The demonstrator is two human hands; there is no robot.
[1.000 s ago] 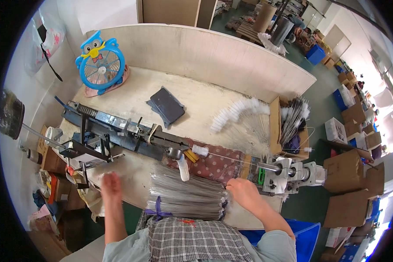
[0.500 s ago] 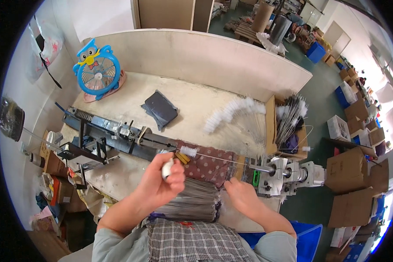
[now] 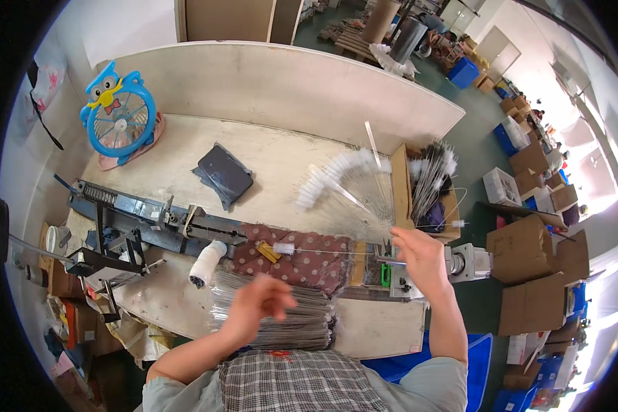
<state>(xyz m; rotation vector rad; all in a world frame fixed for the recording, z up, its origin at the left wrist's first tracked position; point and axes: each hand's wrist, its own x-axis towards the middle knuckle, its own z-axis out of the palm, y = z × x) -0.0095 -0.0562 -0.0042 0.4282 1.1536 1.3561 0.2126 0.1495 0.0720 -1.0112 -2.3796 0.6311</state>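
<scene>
My left hand (image 3: 257, 307) hovers, blurred and with curled fingers, over a bundle of thin metal wires (image 3: 288, 326) at the bench's near edge; whether it grips one is unclear. My right hand (image 3: 419, 253) is raised by the small grey motor (image 3: 468, 262) and pinches a thin wire brush (image 3: 456, 224) whose white tip points right. Another wire with a white tuft (image 3: 283, 248) lies stretched along the long dark twisting machine (image 3: 151, 216), over a dotted maroon cloth (image 3: 302, 257). A white handle (image 3: 206, 263) sticks out of the machine.
White tufted brushes (image 3: 336, 175) fan out on the bench beside a cardboard box (image 3: 399, 185) holding more. A blue owl-shaped fan (image 3: 119, 113) and a dark pad (image 3: 224, 173) sit farther back. Cardboard boxes (image 3: 522, 250) and blue crates stand on the floor to the right.
My left hand has left the white handle and dropped back over the wire bundle. My right hand has risen from the bench edge toward the motor, now with a brush wire.
</scene>
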